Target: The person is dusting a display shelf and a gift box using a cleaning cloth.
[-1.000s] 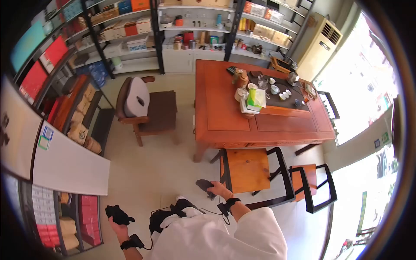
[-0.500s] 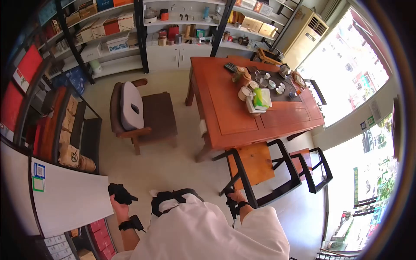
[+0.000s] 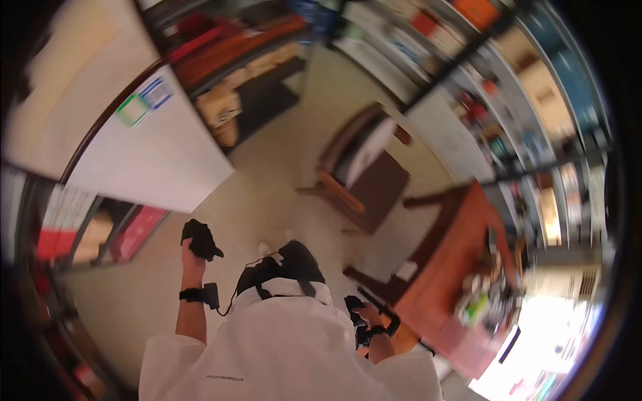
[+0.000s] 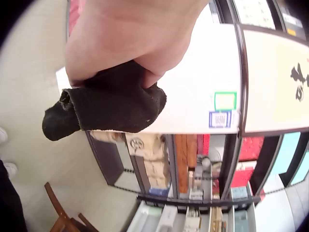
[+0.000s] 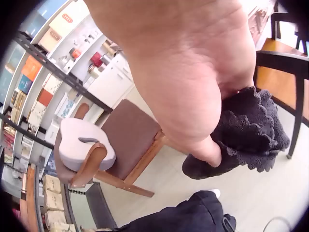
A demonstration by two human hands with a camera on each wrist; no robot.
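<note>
My left hand (image 3: 194, 257) grips a bunched black cloth (image 3: 202, 239) at the lower left of the head view. In the left wrist view the fingers and thumb of that hand (image 4: 130, 43) curl round the dark cloth (image 4: 120, 104), whose folded end hangs out. My right hand (image 3: 368, 314) holds another black cloth (image 3: 354, 307), beside the dark chair frame. Its scalloped, lacy edge shows in the right wrist view, where the cloth (image 5: 251, 130) spreads out below the hand (image 5: 188, 72).
A brown armchair (image 3: 381, 190) with a grey cushion (image 5: 87, 140) stands ahead. The red wooden table (image 3: 435, 287) is at the right, with an orange-seated chair (image 5: 282, 77) near my right hand. A white panel (image 3: 154, 154) and shelving (image 3: 264, 87) line the left.
The view has swung to the left, so the table and armchair now lie further right and look tilted. Both hands still grip their black cloths.
</note>
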